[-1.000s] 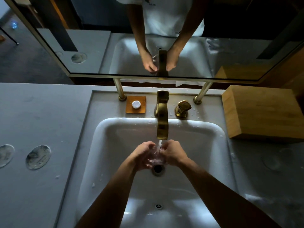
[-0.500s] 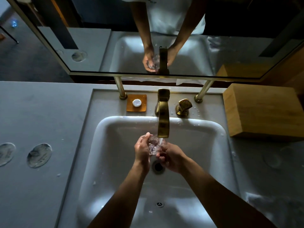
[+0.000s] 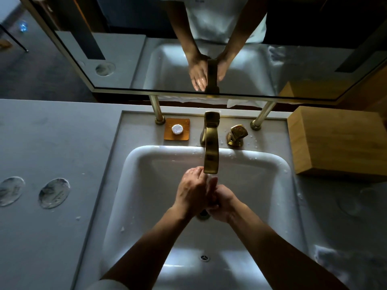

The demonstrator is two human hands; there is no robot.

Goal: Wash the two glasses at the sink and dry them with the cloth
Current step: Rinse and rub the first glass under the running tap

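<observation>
I cannot make out the glass itself: from the task I judge that it sits in the pocket between my two hands, low over the sink (image 3: pixel 272 185) and just under the spout of the brass tap (image 3: pixel 211 155), where a thin stream of water (image 3: pixel 211 177) comes down. Its long axis and the way its mouth points are hidden, so I won't guess at either. The left hand (image 3: pixel 191 191) lies on top and a little further forward, its fingers (image 3: pixel 195 171) reaching out fairly straight towards the spout; the mirror (image 3: pixel 125 59) shows that palm flat and wet, so I read it as released, pressing or rubbing and not gripping. The right hand (image 3: pixel 222 203) is tucked lower and nearer me, touching the left, fingers bent inward; whether they wrap the glass I cannot tell. If the glass is there, it lies towards the spout from the right palm, so the right hand is the carrier and the left does the wiping. I judge this to be mid-rinse, with drying not yet begun. Further out, a soap dish (image 3: pixel 177 129) stands left of the tap base and the tap handle (image 3: pixel 236 135) right of it. A wooden box (image 3: pixel 335 141) rests on the desk (image 3: pixel 52 132), as do two round discs (image 3: pixel 54 193) on its left side.
</observation>
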